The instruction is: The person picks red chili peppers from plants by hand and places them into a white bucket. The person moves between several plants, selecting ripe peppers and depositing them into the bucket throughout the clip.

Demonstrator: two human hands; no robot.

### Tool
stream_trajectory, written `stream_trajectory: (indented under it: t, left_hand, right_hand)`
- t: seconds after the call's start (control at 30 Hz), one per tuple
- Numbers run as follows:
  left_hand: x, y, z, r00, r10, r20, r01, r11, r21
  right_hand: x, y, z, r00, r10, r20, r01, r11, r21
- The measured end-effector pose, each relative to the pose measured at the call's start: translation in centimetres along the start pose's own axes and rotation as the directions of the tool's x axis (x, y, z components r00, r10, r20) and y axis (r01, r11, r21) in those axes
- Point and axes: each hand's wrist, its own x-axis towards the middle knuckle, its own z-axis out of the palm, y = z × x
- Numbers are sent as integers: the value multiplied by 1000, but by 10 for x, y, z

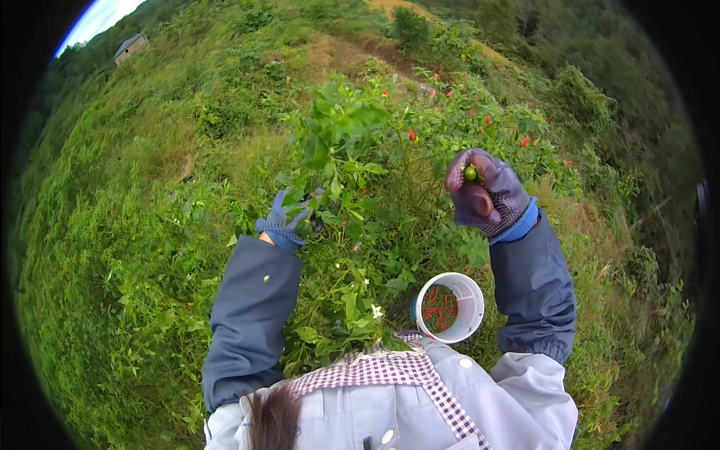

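Observation:
My right hand (488,194), in a dotted dark glove with a blue cuff, is raised at the right with its fingers curled round a green pepper (471,173). At the left, my left hand (292,216) in a blue glove reaches among the leafy stems of a chili pepper plant (343,140); leaves hide its fingertips, so its grip cannot be made out. Below and between the hands, a white plastic bucket (475,306) holds many small red and green chili peppers (439,308). Red chilies (412,135) hang on the plants beyond.
Dense pepper foliage with a white flower (376,311) reaches up to my checkered apron (371,371). Tall grass and weeds (140,253) cover the slope at the left. Shrubs (585,95) grow at the right, and a small building (130,48) stands far off at the upper left.

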Motion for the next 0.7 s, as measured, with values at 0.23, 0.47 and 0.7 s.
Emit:
stream_trajectory:
  t: [0.23,0.47,0.7]
  left_hand:
    - [-10,-1,-40,964,-28,264,203,718,-665]
    - [-85,6,-37,909,-342,-237,41,640,-767]
    - [-136,15,-50,962,-181,-206,-76,546,-834]
  right_hand:
    - [-4,25,-16,921,174,-349,-188,982,-7]
    - [27,87,-51,897,374,-233,-305,908,286]
    - [48,181,-61,771,617,-159,-595,787,166]
